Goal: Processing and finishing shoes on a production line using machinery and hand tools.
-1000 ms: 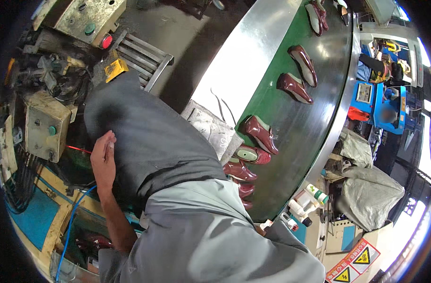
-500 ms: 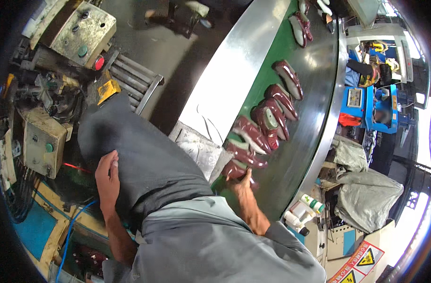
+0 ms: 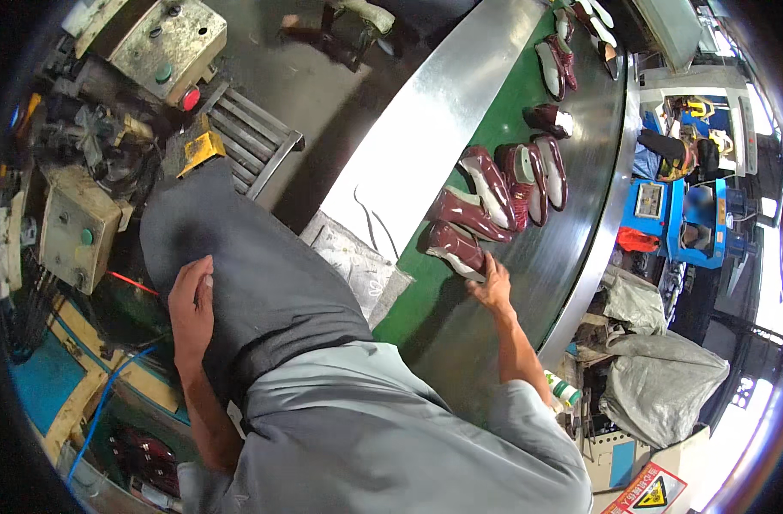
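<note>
My right hand [image 3: 492,287] reaches over the green belt [image 3: 404,321]. Its fingers and thumb close on the near right end of a shiny dark red shoe [image 3: 456,244] with a pale edge. Beyond that shoe lie several more of the same kind, among them a shoe on its side [image 3: 468,214] and another with a pale sole edge [image 3: 490,184], crowded together at differing angles. My left hand [image 3: 192,295] rests by my dark-trousered thigh, holding nothing, its fingers loosely bent and the thumb apart.
A shiny metal rail [image 3: 408,128] borders the belt on the left, with a worn grey cloth [image 3: 353,265] at its near end. Control boxes [image 3: 81,227] and a slatted metal rack [image 3: 252,141] stand left. Bottles [image 3: 563,390] and covered machinery [image 3: 661,385] are on the right.
My right hand has moved forward and to the right. The nearest shoe has shifted away from me and turned, and the shoes beyond it sit in a different arrangement. My left hand has barely moved.
</note>
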Demonstrator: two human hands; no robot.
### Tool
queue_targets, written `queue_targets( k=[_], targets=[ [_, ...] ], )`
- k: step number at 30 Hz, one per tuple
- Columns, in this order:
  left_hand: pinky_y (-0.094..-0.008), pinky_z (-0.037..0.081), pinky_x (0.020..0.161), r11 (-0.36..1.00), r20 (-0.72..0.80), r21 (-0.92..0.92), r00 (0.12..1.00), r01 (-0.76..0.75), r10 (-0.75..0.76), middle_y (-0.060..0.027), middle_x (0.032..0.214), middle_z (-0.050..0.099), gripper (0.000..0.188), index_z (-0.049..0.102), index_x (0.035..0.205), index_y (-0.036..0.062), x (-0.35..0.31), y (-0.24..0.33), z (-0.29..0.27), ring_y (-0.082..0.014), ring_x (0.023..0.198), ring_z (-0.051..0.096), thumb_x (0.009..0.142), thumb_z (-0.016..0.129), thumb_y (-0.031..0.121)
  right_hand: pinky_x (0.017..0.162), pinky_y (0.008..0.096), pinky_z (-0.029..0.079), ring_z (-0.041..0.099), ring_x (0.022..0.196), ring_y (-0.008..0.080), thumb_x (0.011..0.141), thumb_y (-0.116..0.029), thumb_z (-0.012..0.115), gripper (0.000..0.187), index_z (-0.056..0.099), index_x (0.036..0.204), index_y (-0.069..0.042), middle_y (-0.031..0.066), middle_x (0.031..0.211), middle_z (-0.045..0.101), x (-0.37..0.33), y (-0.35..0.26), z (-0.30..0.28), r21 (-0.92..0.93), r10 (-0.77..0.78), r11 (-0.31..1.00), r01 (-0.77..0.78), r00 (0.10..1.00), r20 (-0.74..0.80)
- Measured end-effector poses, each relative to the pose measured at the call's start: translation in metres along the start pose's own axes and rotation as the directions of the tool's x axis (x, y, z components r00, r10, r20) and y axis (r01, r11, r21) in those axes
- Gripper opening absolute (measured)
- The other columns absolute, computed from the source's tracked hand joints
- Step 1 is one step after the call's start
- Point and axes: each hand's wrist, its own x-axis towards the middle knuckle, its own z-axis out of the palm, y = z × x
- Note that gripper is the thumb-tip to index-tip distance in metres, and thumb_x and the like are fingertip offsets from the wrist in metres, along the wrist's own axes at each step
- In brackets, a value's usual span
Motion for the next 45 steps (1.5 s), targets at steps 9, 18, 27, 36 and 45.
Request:
queue_targets(
  k=[9,18,27,36,45],
  targets=[
    [-0.0356,0.056,0.097,0.975,0.066,-0.190,0.990,-0.113,0.127,-0.0181,0.120,0.073,0.031,0.068,0.134,-0.0040,0.035,0.034,0.042,-0.0290,0.107,0.073,0.105,0.060,0.001,0.113,0.0396,0.050,0.065,0.131,0.0316,0.086,-0.032,0.091,0.117,0.018,0.171,0.001,0.0221,0.143,0.066,-0.027,-0.082,0.016,0.656,0.170,0.692,-0.301,0.951,0.257],
    [-0.0381,0.059,0.093,0.819,0.190,-0.551,0.931,-0.162,0.312,-0.0186,0.140,0.061,0.056,0.057,0.151,0.0008,0.084,0.100,0.092,-0.0268,0.118,0.069,0.099,0.075,0.008,0.111,0.0387,0.049,0.065,0.127,0.0262,0.087,-0.030,0.089,0.092,0.045,0.160,0.003,0.0187,0.139,0.068,-0.022,-0.251,-0.123,0.850,0.043,0.401,-0.342,0.934,0.355],
    [-0.0467,0.058,0.108,0.791,-0.316,0.233,0.726,-0.565,0.611,-0.0246,0.144,0.066,0.057,0.066,0.140,-0.0051,0.068,0.043,-0.030,-0.0417,0.128,0.069,0.083,0.075,-0.008,0.118,0.0413,0.047,0.059,0.140,0.0316,0.083,-0.014,0.092,0.112,0.023,0.169,0.003,0.0246,0.153,0.058,0.077,-0.435,-0.157,0.857,-0.546,0.448,0.253,0.837,0.038],
    [-0.0428,0.033,0.129,0.901,-0.278,-0.399,0.959,-0.170,0.058,-0.0183,0.164,0.052,0.088,0.046,0.161,0.0009,-0.031,0.059,-0.088,-0.0305,0.154,0.047,0.083,0.085,0.012,0.117,0.0453,0.049,0.059,0.141,0.0369,0.085,-0.004,0.087,0.105,0.024,0.168,0.004,0.0261,0.154,0.055,0.084,-0.524,-0.086,0.577,-0.708,0.143,0.804,0.491,-0.508],
    [-0.0363,0.045,0.118,0.743,-0.442,-0.612,0.896,-0.271,-0.036,-0.0105,0.154,0.058,0.082,0.046,0.161,0.0043,-0.022,0.026,-0.063,-0.0203,0.139,0.057,0.091,0.086,0.013,0.123,0.0438,0.041,0.053,0.146,0.0291,0.085,-0.012,0.091,0.106,0.027,0.168,0.003,0.0211,0.158,0.052,0.046,-0.509,-0.163,0.937,-0.860,0.290,0.196,0.482,0.165]
  ],
)
